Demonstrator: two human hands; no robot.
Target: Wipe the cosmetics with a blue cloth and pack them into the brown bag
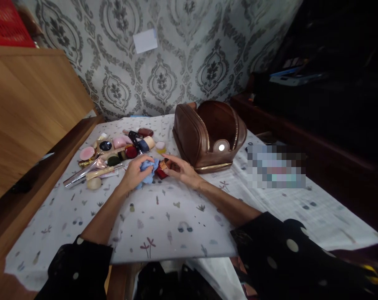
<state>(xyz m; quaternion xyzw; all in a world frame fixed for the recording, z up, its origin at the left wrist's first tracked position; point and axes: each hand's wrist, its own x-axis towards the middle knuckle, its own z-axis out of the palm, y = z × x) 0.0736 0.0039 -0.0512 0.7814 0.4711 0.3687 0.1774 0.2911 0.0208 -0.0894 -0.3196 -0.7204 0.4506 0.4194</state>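
My left hand (138, 171) is closed around a crumpled light blue cloth (149, 177). The cloth touches the side of a small dark red bottle (160, 171) with a gold-coloured cap. From the right, my right hand (181, 171) grips this bottle by its cap end, above the printed cloth on the table. Beyond my right hand stands a brown leather toiletry bag (190, 137), its zip undone and its top gaping. To the left of my hands lies a cluster of cosmetics, among them a silver-pink tube (84, 173), a pink round compact (87, 153) and a beige egg-shaped sponge (94, 183).
A white patterned cloth (164, 233) covers the table. A wooden cabinet (35, 100) borders the left side, with a red basket (9, 25) on top. A blurred-out patch (276, 166) lies at the right. Patterned wallpaper (176, 62) closes off the back.
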